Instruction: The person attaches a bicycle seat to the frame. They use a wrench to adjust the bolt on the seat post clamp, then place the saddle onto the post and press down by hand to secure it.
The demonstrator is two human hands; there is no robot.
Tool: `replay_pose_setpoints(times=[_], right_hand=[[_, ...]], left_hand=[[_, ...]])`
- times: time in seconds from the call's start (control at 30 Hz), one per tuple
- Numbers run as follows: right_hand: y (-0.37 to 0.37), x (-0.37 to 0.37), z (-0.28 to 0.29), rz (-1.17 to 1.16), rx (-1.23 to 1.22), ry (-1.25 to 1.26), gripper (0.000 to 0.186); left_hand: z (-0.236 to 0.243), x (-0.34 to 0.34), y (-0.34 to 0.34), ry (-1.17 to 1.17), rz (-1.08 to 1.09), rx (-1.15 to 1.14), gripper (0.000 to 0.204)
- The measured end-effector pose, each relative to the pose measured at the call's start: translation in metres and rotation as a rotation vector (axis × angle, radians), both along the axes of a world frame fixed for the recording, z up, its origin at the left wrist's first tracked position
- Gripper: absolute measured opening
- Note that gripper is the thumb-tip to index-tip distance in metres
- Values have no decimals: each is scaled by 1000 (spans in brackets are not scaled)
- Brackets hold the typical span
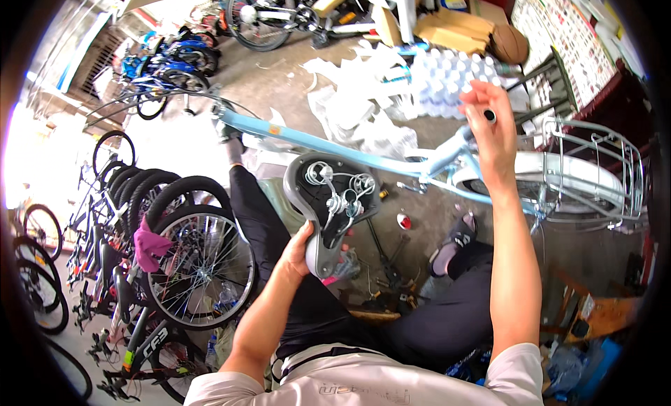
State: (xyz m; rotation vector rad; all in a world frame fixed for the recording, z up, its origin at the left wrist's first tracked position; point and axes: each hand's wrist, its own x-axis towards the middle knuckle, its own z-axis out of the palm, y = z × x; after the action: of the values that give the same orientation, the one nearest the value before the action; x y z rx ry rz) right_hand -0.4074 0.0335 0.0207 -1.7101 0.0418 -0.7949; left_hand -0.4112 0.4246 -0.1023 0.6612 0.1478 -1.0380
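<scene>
My left hand (300, 248) grips the narrow nose of a grey and black bicycle saddle (328, 200). The saddle is turned underside up, so its coil springs and clamp show. Farther right, my right hand (493, 126) is closed around a seat post (490, 116), whose round, silver-rimmed end shows by the fingers. The hand is over the seat tube area of a light blue bicycle frame (328, 151); whether the post sits in the tube is hidden. The frame lies across in front of me, with a white-fendered rear wheel (559, 167) and a wire basket (608, 172) on the right.
Several bicycles with black wheels (199, 266) stand at left, a purple cloth (150, 241) on one. Tools (384, 255) and a red-white round piece (404, 221) lie on the floor. Beyond are plastic sheeting (363, 105), bottle packs (447, 81), cardboard (454, 32) and a chair (556, 77).
</scene>
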Motion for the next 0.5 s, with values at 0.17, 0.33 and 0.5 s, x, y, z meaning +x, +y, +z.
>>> replay_pose_setpoints(times=[0.17,0.33,0.5], right_hand=[[1,-12,-2,-1,-82,59,41],[5,-21,2,32,-55,92,41],[-2,-22,0,78,-47,74,39]], left_hand=[[23,-4,-33,-32,66,-341,98],[26,0,-44,-31,54,-357,98],[28,4,-48,-73,13,-303,96]])
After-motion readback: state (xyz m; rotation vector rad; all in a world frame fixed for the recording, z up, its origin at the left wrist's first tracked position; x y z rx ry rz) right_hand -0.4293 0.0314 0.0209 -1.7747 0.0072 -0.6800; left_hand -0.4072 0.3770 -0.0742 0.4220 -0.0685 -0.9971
